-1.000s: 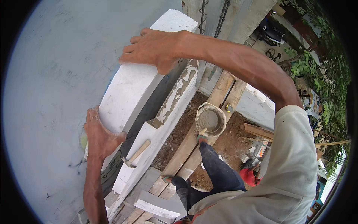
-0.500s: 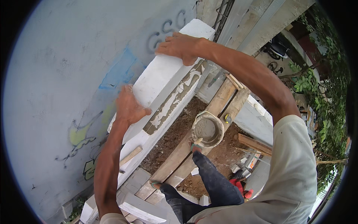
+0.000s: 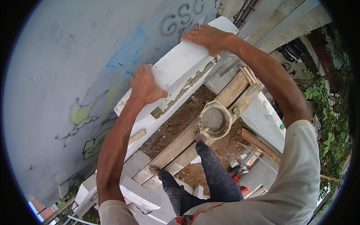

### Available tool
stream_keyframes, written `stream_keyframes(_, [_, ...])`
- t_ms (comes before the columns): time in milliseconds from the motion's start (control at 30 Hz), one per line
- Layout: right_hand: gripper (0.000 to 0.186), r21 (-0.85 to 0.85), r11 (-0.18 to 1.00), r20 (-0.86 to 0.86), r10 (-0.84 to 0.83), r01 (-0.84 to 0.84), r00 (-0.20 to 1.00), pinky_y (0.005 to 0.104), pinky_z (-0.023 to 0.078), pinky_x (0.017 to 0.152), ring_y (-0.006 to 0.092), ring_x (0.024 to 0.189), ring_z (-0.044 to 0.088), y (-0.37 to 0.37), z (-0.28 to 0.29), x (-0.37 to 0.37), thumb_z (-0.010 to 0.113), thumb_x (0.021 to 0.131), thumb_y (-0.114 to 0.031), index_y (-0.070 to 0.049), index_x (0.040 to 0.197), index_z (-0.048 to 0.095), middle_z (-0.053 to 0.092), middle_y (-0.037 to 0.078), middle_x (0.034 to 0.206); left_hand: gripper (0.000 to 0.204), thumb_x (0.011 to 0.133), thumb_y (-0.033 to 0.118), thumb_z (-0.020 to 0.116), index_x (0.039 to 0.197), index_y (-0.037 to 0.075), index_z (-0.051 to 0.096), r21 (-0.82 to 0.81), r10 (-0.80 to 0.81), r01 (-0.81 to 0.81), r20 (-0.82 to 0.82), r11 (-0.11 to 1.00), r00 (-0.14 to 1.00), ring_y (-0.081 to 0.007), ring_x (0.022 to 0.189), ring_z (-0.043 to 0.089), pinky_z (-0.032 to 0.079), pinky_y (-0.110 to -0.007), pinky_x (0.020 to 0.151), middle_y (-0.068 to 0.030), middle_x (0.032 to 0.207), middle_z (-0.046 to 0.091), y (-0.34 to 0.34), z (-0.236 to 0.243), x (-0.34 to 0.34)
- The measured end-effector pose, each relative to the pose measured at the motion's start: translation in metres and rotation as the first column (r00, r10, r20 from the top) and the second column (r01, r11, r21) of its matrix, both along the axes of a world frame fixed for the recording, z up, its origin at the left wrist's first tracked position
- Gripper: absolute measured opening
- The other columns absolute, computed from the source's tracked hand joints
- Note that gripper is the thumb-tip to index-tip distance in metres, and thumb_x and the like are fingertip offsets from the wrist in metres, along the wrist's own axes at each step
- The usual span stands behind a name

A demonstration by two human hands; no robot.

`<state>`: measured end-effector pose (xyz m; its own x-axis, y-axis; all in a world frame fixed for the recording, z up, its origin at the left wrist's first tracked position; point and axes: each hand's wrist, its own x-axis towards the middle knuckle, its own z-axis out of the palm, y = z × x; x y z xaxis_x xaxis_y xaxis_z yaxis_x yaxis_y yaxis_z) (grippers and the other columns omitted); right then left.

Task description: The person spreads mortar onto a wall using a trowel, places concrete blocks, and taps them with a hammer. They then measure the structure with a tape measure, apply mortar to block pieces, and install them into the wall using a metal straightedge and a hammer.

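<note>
A long white block (image 3: 176, 65) rests on or just above the block wall (image 3: 146, 125), along the grey painted wall. My left hand (image 3: 146, 84) grips its near end, fingers bent over the far edge. My right hand (image 3: 206, 39) grips it near the upper end, fingers over the same edge. A strip of mortar (image 3: 193, 81) shows along the block's inner side, partly covered. The wooden handle (image 3: 137, 135) of a hammer shows beside my left forearm, its head hidden. A bucket of grey mix (image 3: 214, 120) stands on the planks by my foot, a small handled tool at its rim.
I stand on wooden planks (image 3: 168, 152) over soil. A yellow tape measure (image 3: 235, 111) lies beside the bucket. Steel bars (image 3: 245, 11) run beside a concrete column above. Another block wall (image 3: 262, 125), a person in red (image 3: 236, 182), a motorbike (image 3: 292, 52) and foliage appear rightward.
Both hands have shifted the block inward onto the wall, over much of the mortar strip that showed before. The view has also moved, showing more of the painted wall.
</note>
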<state>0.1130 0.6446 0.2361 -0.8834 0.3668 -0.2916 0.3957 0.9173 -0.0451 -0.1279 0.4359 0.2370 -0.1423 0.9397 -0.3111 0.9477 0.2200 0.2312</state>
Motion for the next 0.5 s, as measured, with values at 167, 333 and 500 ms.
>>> stream_keyframes(167, [0.121,0.050,0.999,-0.066,0.020,-0.017,0.998,0.0471,0.038,0.127,0.0308,0.144,0.053,0.014,-0.009,0.004,0.095,0.052,0.010,-0.011,0.160,0.043,0.056,0.006,0.155,0.103,0.056,0.033,0.098,0.138,-0.009,0.054,0.045,-0.011,0.009,0.040,0.999,0.999,-0.0429,0.126,0.061,0.052,-0.047,0.108,-0.0274,0.132,0.061,0.009,-0.018,-0.001])
stream_keyframes(333, [0.123,0.093,0.995,-0.025,0.036,-0.033,0.999,0.0470,0.040,0.125,0.0310,0.142,0.055,0.018,-0.013,0.007,0.096,0.048,0.008,-0.010,0.158,0.045,0.056,0.006,0.155,0.102,0.055,0.035,0.098,0.134,-0.011,0.054,0.073,-0.024,0.017,0.094,0.997,0.995,-0.0443,0.125,0.060,0.052,-0.049,0.107,-0.0281,0.130,0.059,0.016,-0.031,0.007])
stream_keyframes(500, [0.123,0.049,0.998,0.049,0.044,-0.046,0.998,0.0469,0.041,0.123,0.0309,0.141,0.055,0.028,-0.027,0.007,0.096,0.049,0.007,-0.011,0.159,0.044,0.057,0.006,0.153,0.101,0.056,0.036,0.098,0.134,-0.011,0.053,0.094,-0.032,0.022,0.104,0.995,0.994,-0.0441,0.126,0.058,0.050,-0.051,0.109,-0.0277,0.130,0.057,0.021,-0.063,0.012])
